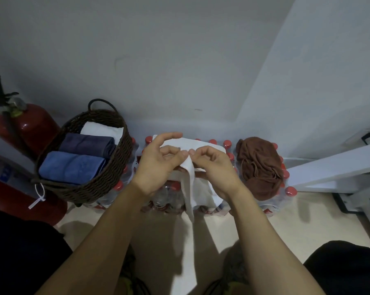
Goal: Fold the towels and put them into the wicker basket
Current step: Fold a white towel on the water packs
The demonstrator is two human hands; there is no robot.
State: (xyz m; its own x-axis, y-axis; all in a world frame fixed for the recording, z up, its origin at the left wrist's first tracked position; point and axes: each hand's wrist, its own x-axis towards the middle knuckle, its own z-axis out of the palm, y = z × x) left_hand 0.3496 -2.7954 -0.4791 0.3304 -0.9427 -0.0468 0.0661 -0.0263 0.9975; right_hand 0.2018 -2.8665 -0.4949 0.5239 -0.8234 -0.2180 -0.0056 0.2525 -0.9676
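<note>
both hands meet over the white towel (203, 145), which lies on top of the shrink-wrapped packs of red-capped water bottles (227, 143) in the middle of the view; the left hand (156, 165) pinches a fold of the white towel between thumb and curled fingers, its index finger stretched out over the cloth; the right hand (213, 169) pinches the same fold just beside it, thumb and forefinger pressed together on the cloth, the other fingers curled; the two thumbs nearly touch; from the pinched fold a strip of the white towel hangs down between the wrists, over the front edge of the bottle packs, while the rest stays spread on the caps.

taking the white towel as the landmark: to its left, just beside the bottle packs and seemingly resting partly on them, stands the dark brown wicker basket (107, 177) with a loop handle at its far end; inside it lie three folded towels in a row, a light blue towel (71, 167) nearest, a dark blue towel (88, 144) in the middle, a folded white towel (101, 129) at the far end; to the right of the white towel, on the same bottle packs, a brown towel (258, 165) lies crumpled and unfolded; further left than the basket stands a red fire extinguisher (28, 122) against the wall; far right of the towel is a white frame (328, 169).
</note>
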